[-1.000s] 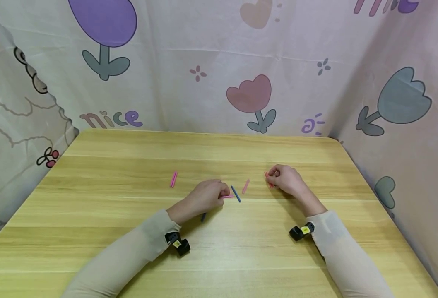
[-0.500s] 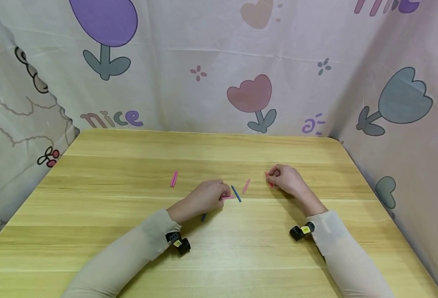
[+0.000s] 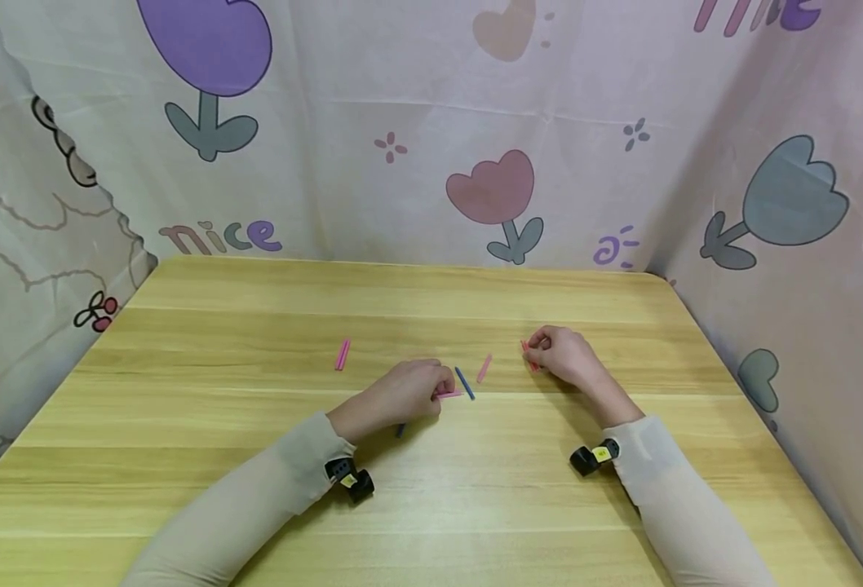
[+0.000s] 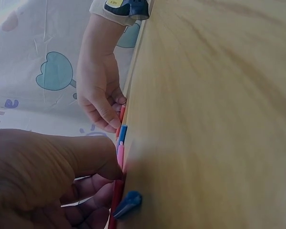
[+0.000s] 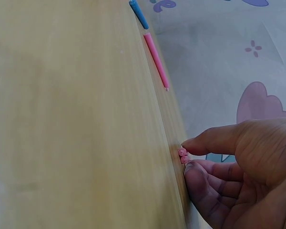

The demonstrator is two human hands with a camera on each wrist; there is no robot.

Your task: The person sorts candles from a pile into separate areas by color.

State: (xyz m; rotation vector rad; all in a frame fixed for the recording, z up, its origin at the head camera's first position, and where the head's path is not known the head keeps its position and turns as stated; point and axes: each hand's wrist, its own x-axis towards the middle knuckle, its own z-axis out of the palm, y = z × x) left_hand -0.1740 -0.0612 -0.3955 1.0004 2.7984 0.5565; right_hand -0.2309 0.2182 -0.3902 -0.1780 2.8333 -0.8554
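Observation:
My left hand (image 3: 407, 393) pinches a thin pink candle (image 3: 449, 395) low over the table, its free end pointing right. Just past that end lies a blue candle (image 3: 464, 383), and a paler pink candle (image 3: 484, 368) is a little farther right. My right hand (image 3: 562, 352) holds two reddish candles (image 3: 526, 346) side by side between thumb and fingers; their ends (image 5: 183, 155) with small wicks show in the right wrist view. Another blue candle (image 4: 127, 204) lies under my left hand, partly hidden in the head view. Apart at the left are two bright pink candles (image 3: 342, 355).
The wooden table (image 3: 431, 505) carries all the candles. A printed curtain (image 3: 373, 187) hangs behind it and along both sides. Small black cameras (image 3: 351, 479) sit on the wrists, over light sleeves (image 3: 248, 497).
The pink candle in my left hand has shifted slightly toward me. My right hand stays on the two reddish candles, and the other candles lie where they were.

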